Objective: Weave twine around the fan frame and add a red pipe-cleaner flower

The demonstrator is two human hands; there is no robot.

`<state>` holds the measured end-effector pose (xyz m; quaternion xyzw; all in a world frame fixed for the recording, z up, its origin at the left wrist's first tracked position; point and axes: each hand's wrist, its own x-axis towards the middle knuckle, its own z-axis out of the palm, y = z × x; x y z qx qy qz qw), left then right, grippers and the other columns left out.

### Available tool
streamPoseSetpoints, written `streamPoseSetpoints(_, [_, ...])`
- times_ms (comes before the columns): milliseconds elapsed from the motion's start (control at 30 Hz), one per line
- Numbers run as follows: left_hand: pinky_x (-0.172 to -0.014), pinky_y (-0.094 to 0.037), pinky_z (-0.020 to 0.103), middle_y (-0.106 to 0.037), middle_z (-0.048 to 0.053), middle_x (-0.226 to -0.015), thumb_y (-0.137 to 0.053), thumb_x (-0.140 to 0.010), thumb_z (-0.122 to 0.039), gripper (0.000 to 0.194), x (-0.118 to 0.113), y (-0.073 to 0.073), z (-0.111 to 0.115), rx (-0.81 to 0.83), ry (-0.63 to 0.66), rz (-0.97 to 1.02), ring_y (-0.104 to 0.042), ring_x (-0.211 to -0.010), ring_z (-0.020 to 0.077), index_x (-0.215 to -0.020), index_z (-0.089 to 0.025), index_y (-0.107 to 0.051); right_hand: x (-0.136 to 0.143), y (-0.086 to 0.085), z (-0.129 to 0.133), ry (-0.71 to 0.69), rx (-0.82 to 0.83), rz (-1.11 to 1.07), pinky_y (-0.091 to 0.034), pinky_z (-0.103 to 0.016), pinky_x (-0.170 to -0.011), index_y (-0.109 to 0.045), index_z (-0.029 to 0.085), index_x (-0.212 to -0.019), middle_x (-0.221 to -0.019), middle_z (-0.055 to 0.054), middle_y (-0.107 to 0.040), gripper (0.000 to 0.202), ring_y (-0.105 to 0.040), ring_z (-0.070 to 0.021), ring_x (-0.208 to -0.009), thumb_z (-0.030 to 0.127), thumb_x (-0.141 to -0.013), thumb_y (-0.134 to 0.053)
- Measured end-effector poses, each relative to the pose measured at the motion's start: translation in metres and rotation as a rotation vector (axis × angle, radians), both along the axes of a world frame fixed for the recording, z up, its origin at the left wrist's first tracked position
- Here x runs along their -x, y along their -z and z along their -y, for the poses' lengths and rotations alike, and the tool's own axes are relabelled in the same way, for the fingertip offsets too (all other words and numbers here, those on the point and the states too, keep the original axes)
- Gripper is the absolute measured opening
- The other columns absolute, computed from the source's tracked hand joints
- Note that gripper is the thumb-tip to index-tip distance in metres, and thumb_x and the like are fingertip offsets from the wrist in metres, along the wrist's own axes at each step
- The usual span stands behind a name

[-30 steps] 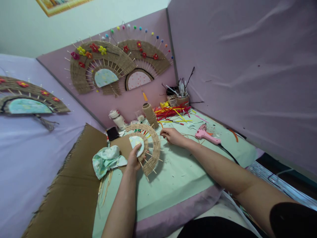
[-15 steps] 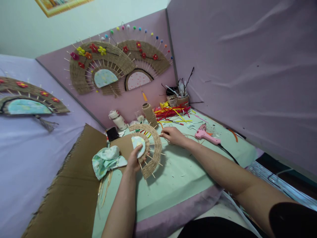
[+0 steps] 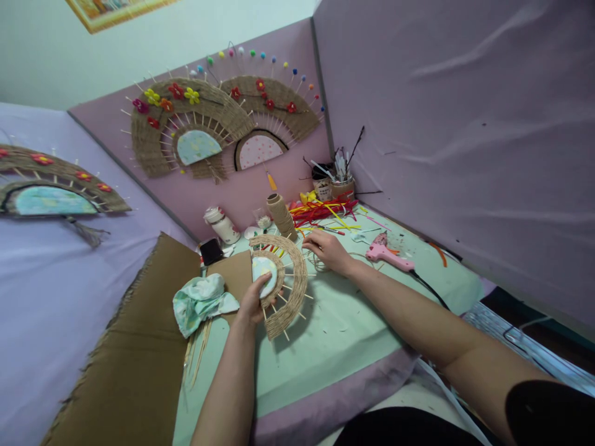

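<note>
My left hand (image 3: 253,301) grips the small twine-wrapped fan (image 3: 297,279) by its inner half circle, the thumb lying on the pale blue patterned cloth (image 3: 263,275). Thin sticks join the inner part to the outer twine arc and poke out past its edge. Just right of the fan's upper edge is my right hand (image 3: 325,248), its fingertips pinched together; what they hold is too small to make out. Loose loops of twine (image 3: 318,264) lie beneath that hand, and a twine spool (image 3: 281,217) stands behind the fan.
A pink glue gun (image 3: 389,254) with a black cable lies at the right. Red and yellow pipe cleaners (image 3: 325,212) lie at the back, near pots of twigs (image 3: 343,187). Crumpled cloth (image 3: 202,302), cardboard (image 3: 134,347), a phone (image 3: 211,251) and a white bottle (image 3: 222,225) are at the left.
The fan has turned slightly and shifted a little to the right in my left hand. My right hand has moved slightly, its fingers still pinched beside the fan's edge.
</note>
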<state>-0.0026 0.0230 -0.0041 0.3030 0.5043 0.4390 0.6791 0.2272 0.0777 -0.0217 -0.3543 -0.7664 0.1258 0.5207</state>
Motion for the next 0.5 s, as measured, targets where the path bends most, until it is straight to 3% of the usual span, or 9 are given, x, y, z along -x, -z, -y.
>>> streamPoseSetpoints(167, [-0.028,-0.038,0.015,-0.066,0.007,-0.059,-0.055,-0.081,-0.022,0.019,0.0000,0.0007,0.0007,0.017,0.016,-0.049,-0.060,-0.042,0.0133,-0.093,-0.008,-0.060,-0.0013,-0.0013,-0.0007,0.032,-0.063,-0.058,-0.040,-0.028,-0.071,-0.060,0.019,-0.081,-0.078,-0.004,-0.059,0.016,-0.053,-0.0159,-0.075,0.029,-0.089,-0.050])
streamPoseSetpoints(333, [-0.027,-0.035,0.016,-0.061,0.005,-0.050,-0.054,-0.083,-0.024,0.021,-0.0019,-0.0029,0.0025,0.026,0.063,-0.071,-0.048,-0.029,0.0090,-0.089,-0.006,-0.062,-0.0015,-0.0021,0.0002,0.032,-0.055,-0.090,-0.040,-0.028,-0.070,-0.060,0.019,-0.080,-0.076,-0.004,-0.058,0.017,-0.052,-0.0160,-0.073,0.029,-0.089,-0.050])
streamPoseSetpoints(500, [-0.028,-0.036,0.015,-0.063,0.005,-0.054,-0.053,-0.083,-0.023,0.021,-0.0013,-0.0011,0.0009,-0.001,0.062,-0.058,-0.053,-0.035,0.0102,-0.095,-0.007,-0.061,-0.0008,-0.0017,0.0002,0.010,-0.029,-0.116,-0.041,-0.028,-0.072,-0.060,0.019,-0.082,-0.078,-0.004,-0.059,0.017,-0.053,-0.0162,-0.075,0.030,-0.090,-0.049])
